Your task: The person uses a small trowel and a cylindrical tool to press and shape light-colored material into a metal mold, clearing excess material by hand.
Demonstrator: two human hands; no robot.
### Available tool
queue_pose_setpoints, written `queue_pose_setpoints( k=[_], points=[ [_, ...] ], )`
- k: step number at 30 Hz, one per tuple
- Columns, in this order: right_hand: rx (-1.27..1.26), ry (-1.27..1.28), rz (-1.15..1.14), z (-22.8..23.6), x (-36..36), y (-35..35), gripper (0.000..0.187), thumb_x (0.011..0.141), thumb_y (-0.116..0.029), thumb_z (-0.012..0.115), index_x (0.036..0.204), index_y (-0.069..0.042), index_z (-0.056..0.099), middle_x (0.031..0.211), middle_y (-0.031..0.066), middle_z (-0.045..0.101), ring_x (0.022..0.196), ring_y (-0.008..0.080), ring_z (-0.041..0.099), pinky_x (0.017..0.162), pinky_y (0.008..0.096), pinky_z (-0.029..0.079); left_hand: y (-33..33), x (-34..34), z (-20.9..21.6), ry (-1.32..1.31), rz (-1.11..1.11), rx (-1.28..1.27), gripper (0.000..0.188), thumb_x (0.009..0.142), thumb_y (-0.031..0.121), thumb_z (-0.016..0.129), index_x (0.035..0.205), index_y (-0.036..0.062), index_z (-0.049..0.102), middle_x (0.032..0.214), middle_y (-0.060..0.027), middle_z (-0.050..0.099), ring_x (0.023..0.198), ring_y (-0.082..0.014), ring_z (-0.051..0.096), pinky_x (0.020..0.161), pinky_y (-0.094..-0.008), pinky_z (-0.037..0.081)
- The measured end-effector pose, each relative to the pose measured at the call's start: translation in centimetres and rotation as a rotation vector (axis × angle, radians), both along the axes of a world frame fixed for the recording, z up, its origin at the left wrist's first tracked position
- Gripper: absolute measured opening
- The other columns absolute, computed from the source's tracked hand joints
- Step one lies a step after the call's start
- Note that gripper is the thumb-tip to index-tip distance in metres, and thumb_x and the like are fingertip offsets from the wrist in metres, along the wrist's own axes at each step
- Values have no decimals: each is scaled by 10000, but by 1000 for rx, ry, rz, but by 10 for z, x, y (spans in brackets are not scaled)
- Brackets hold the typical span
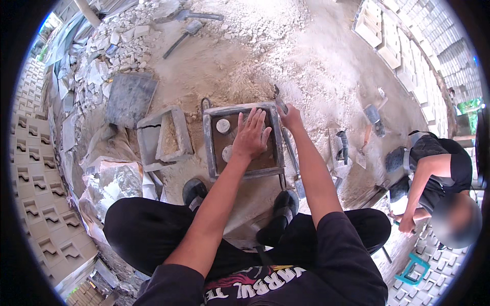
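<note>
Saw a long-handled mallet point(183, 37) lying near pale rubble point(127, 36), patterned blocks point(37, 186) stacked far left, a teal stool point(420, 262) lower right.

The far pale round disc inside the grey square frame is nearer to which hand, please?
The left hand: it is palm down, just right of the disc. The right hand is farther right, beside the frame.

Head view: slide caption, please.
Left hand spread over a square frame with whitish discs, right hand at its far-right corner.
</note>
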State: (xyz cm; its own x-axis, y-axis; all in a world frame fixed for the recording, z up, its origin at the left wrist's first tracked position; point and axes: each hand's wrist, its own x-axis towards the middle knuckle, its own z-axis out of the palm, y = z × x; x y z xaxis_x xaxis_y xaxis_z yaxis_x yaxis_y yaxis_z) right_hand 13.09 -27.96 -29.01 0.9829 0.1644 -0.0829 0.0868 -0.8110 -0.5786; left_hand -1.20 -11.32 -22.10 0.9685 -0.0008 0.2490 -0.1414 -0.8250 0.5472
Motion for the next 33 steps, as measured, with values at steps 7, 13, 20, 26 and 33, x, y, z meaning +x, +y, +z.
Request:
queue_pose_setpoints(
  k=[7, 13, 20, 26, 33],
  points=[
    [43, -75, -32, 25, -13, -23, 622, 851, -605, 548, 764, 9, 600, 722, 214, 615, 700, 380, 605, 666, 449, 464, 15, 3, -3, -186, 48, -276, 460, 978, 290, 394, 1340, 6, 402, 1397, -182, 411, 1364, -337, 308, 1138, -499, 180],
    [122, -12, 48, 65, -11, -48, 703, 844, -667, 516, 654, 11, 523, 584, 129, 470, 576, 228, 466, 575, 381, 398, 60, 14, -8, -272, 243, -370, 419, 998, 295, 342, 1267, -1, 465, 1297, -220, 484, 1268, -387, 399, 1089, -476, 270],
    [26, -37, 280, 95, -27, -42, 649, 824, -631, 578, 633, -13, 527, 547, 105, 466, 520, 218, 451, 520, 365, 380, 74, 27, -19, -169, 252, -578, 514, 1016, 342, 259, 1234, -64, 489, 1258, -257, 520, 1226, -404, 440, 1065, -438, 302],
    [-164, -304, 468, 110, -24, -18, 562, 762, -636, 635, 798, -76, 594, 700, 104, 622, 654, 325, 629, 577, 405, 489, 77, 20, -2, -94, 249, -619, 513, 1015, 338, 257, 1211, -59, 516, 1195, -256, 566, 1187, -417, 477, 1053, -436, 323],
    [-121, -319, 383, 120, -13, 5, 538, 799, -608, 620, 852, -73, 587, 754, 104, 623, 640, 312, 625, 550, 365, 504, 115, -1, -22, -128, 310, -241, 430, 1008, 309, 291, 1176, 3, 543, 1218, -233, 555, 1207, -383, 473, 1042, -434, 350]
  ],
)
